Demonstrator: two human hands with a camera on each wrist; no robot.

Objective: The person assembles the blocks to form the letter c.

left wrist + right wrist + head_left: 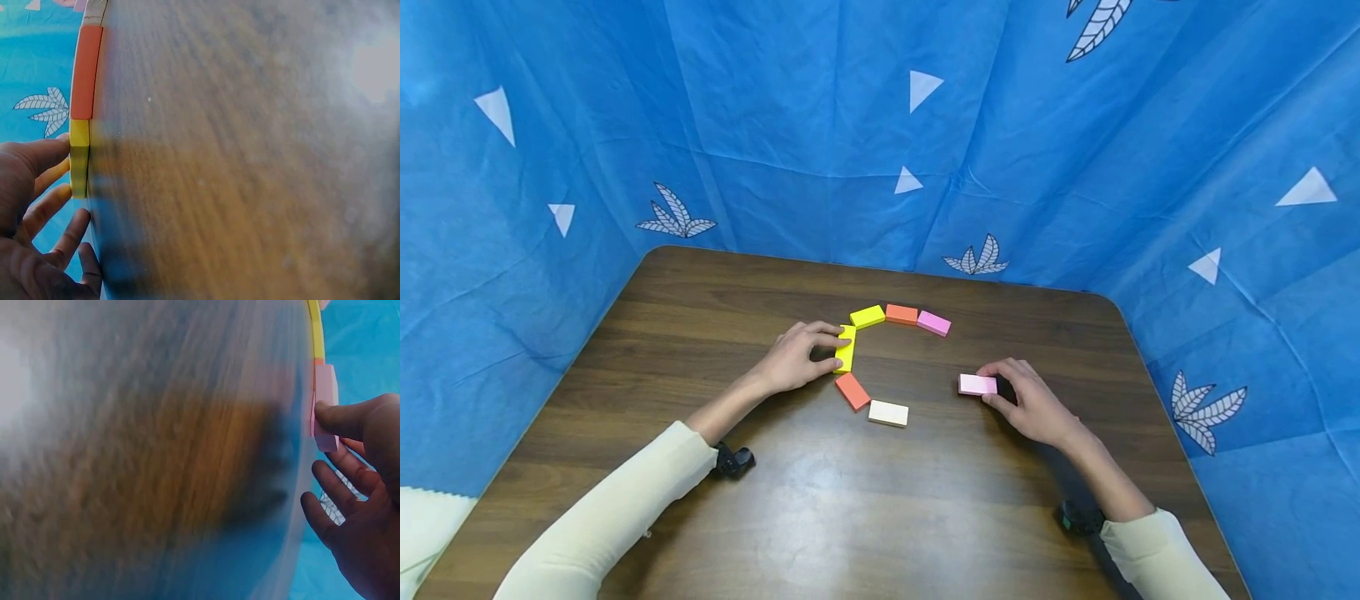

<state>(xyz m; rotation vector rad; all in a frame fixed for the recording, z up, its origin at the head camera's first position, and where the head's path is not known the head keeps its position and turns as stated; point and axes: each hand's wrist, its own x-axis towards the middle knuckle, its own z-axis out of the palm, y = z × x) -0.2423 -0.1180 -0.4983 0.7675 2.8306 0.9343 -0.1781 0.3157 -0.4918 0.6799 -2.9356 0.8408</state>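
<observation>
My left hand (797, 356) is at the left of a curved row of blocks, its thumb and fingers gripping a bright yellow block (847, 350). In the left wrist view, fingertips touch this yellow block (79, 169), which lies flat beside an orange block (86, 72). To the right, my right hand (1033, 406) pinches a light pink block (977, 384) between thumb and fingers. The right wrist view shows the thumb across the light pink block (326, 387), with the other fingers spread below. Whether that block touches the table cannot be told.
The row also holds a second yellow block (868, 317), an orange block (902, 314), a darker pink block (934, 323), another orange block (853, 391) and a cream block (888, 413). A brown wooden table (820, 517) lies beneath, with a blue patterned curtain (820, 125) around it.
</observation>
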